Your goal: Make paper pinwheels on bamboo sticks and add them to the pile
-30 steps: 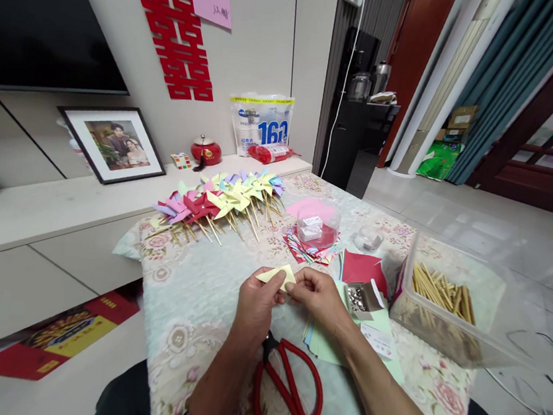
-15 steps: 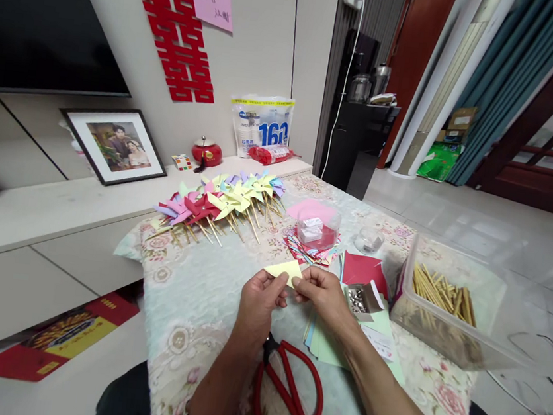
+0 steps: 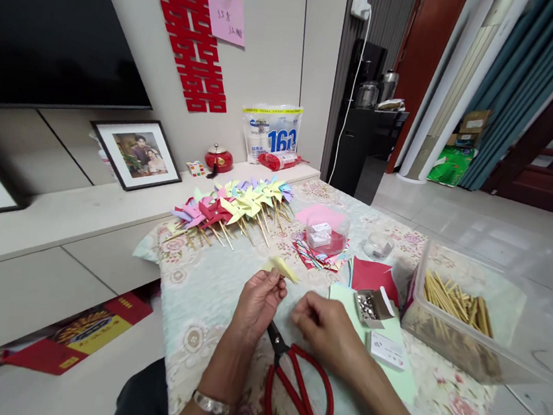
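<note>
My left hand (image 3: pixel 256 300) pinches a folded piece of pale yellow paper (image 3: pixel 283 267) between thumb and fingers, above the tablecloth. My right hand (image 3: pixel 327 328) is apart from the paper, its fingers curled inward with nothing visible in them; their tips are partly hidden. Just below it lie scissors (image 3: pixel 280 348) with red handles, blades pointing away and partly behind my left wrist. Right of my right hand, a small open box (image 3: pixel 369 307) of shiny metal pieces and a closed white box (image 3: pixel 386 351) rest on light green paper sheets (image 3: pixel 344 295).
Finished paper pinwheels (image 3: pixel 249 203) on sticks lie at the table's far left. A round clear container (image 3: pixel 341 233) stands on patterned paper, with red paper (image 3: pixel 373 275) nearer. At right, a clear plastic bin (image 3: pixel 444 350) holds wooden sticks (image 3: pixel 450 299).
My right hand has let go of the yellow paper and moved down towards the scissors. My left hand keeps the paper, now tilted to a narrower view. The camera view has shifted left.
</note>
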The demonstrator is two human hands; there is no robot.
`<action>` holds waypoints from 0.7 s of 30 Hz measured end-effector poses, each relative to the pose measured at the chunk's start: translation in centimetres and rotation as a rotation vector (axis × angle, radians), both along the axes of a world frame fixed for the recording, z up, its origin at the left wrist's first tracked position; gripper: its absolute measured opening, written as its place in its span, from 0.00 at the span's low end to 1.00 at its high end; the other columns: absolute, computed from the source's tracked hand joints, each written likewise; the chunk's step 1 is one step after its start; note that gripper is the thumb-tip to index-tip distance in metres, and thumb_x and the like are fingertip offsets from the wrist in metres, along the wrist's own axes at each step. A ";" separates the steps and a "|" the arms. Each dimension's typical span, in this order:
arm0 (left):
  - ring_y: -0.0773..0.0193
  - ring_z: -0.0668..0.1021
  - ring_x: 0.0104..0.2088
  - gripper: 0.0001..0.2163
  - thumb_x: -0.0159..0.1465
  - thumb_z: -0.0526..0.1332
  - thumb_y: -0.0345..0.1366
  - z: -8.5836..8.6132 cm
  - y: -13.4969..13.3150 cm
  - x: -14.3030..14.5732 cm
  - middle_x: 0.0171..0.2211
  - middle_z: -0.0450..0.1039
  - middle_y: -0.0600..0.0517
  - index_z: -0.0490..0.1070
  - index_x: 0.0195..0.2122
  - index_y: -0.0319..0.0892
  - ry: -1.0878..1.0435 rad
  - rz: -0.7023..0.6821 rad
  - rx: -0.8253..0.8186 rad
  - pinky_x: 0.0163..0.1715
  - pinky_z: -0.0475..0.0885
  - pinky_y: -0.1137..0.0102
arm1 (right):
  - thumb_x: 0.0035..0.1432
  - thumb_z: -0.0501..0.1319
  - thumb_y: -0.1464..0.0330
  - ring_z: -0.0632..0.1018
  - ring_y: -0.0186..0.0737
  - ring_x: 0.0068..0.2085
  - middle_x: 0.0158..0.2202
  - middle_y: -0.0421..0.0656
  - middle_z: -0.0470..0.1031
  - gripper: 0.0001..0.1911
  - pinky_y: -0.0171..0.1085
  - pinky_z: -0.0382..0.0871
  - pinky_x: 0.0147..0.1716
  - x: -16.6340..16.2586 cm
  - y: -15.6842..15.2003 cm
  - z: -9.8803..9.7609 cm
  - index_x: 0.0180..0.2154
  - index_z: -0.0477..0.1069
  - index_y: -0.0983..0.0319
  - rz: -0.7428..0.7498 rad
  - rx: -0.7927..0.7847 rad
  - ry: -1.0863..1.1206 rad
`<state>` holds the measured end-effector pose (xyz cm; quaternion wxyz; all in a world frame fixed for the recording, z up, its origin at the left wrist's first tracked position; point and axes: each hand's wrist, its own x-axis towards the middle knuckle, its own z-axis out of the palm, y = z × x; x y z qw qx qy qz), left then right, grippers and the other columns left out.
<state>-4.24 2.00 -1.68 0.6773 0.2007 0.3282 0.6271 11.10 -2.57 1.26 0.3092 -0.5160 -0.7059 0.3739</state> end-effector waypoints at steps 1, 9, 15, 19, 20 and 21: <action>0.71 0.73 0.24 0.18 0.41 0.80 0.35 0.0 0.0 -0.2 0.22 0.72 0.54 0.70 0.24 0.37 -0.032 0.000 0.008 0.24 0.68 0.76 | 0.59 0.57 0.70 0.72 0.38 0.28 0.25 0.39 0.72 0.05 0.35 0.60 0.29 -0.2 -1.2 0.0 0.30 0.69 0.60 0.038 0.008 -0.102; 0.70 0.74 0.25 0.13 0.46 0.76 0.27 0.7 -0.7 -0.6 0.25 0.74 0.53 0.74 0.28 0.36 -0.183 0.022 -0.005 0.25 0.69 0.76 | 0.52 0.60 0.76 0.76 0.51 0.47 0.48 0.51 0.73 0.18 0.42 0.70 0.44 -1.5 -8.4 -1.5 0.46 0.72 0.61 0.084 -0.009 -0.517; 0.68 0.75 0.28 0.11 0.48 0.74 0.25 1.1 -5.0 -1.2 0.29 0.74 0.51 0.75 0.31 0.37 -0.285 0.048 0.011 0.26 0.70 0.75 | 0.54 0.54 0.81 0.79 0.54 0.45 0.48 0.56 0.74 0.24 0.46 0.72 0.45 -1.4 -9.2 -1.5 0.52 0.70 0.64 0.035 -0.033 -0.611; 0.68 0.73 0.27 0.10 0.48 0.74 0.26 0.6 -7.7 -2.1 0.27 0.70 0.52 0.74 0.28 0.37 -0.374 0.067 0.033 0.25 0.68 0.75 | 0.55 0.56 0.77 0.80 0.54 0.42 0.43 0.54 0.78 0.19 0.46 0.72 0.42 0.4 -9.5 -0.9 0.49 0.72 0.65 0.012 -0.062 -0.474; 0.69 0.72 0.27 0.10 0.48 0.74 0.26 0.5 -8.1 -2.3 0.27 0.70 0.52 0.74 0.28 0.37 -0.384 0.075 0.037 0.25 0.68 0.75 | 0.56 0.57 0.74 0.80 0.54 0.41 0.41 0.52 0.79 0.17 0.45 0.72 0.41 1.1 -9.7 -1.0 0.47 0.73 0.63 0.002 -0.074 -0.413; 0.69 0.72 0.27 0.09 0.49 0.74 0.26 0.4 -8.4 -2.4 0.27 0.69 0.52 0.74 0.28 0.38 -0.387 0.080 0.041 0.25 0.68 0.75 | 0.57 0.58 0.71 0.80 0.53 0.38 0.38 0.50 0.79 0.13 0.44 0.72 0.39 1.9 -10.0 -1.1 0.44 0.74 0.62 -0.022 -0.106 -0.347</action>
